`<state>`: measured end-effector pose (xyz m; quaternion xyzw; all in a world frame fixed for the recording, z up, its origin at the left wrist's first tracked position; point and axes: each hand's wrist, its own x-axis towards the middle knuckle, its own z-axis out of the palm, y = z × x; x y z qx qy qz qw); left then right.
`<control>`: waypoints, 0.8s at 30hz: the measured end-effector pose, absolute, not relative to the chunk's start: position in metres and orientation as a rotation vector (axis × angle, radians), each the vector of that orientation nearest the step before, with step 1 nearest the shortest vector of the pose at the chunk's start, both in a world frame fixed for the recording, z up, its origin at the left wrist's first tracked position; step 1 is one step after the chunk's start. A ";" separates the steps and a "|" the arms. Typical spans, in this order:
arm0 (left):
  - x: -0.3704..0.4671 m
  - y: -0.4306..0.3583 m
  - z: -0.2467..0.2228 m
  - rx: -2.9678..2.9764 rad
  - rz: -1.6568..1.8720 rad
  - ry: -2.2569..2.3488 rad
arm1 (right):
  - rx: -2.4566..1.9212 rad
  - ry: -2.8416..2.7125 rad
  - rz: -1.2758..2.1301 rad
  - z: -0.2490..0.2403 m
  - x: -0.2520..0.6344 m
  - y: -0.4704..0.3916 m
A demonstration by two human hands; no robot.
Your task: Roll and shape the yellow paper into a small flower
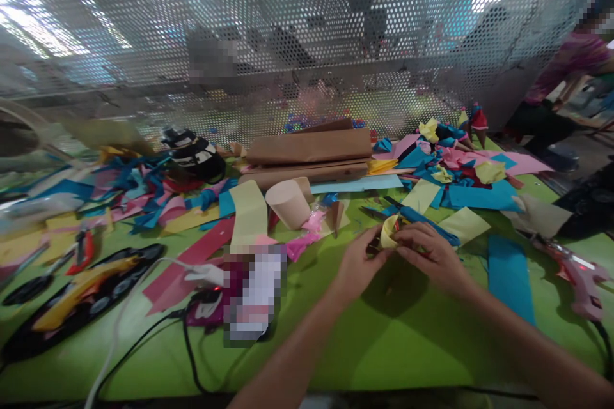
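A small curled piece of pale yellow paper is held up between my two hands, bent into a ring or cup shape. My left hand pinches it from the left with thumb and fingers. On the other side, the fingers of my right hand close on its right edge. A bit of red shows beside the paper, too small to name. Just behind my hands lie scissors with blue handles, partly hidden by my right hand. A shadow falls on the green table beneath.
A pink hot glue gun lies at the right with its cord. To the left are a power strip, cables and a black tray. Brown paper and coloured scraps line the back before a perforated metal screen. A person sits far right.
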<state>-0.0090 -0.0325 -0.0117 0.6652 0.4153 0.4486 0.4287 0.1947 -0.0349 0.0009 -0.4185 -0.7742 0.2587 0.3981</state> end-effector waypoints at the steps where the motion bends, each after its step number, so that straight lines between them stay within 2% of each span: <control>1: -0.009 -0.033 -0.010 1.671 1.116 1.034 | -1.054 -1.962 0.667 0.000 0.195 -0.034; 7: -0.007 -0.034 -0.006 1.603 1.059 0.964 | -1.075 -1.882 0.660 -0.006 0.195 -0.032; 17: -0.007 -0.031 -0.010 1.447 1.072 0.862 | -1.046 -1.788 0.859 0.001 0.196 -0.034; 24: -0.009 -0.028 -0.016 1.517 1.083 0.945 | -0.990 -1.765 0.775 0.001 0.195 -0.036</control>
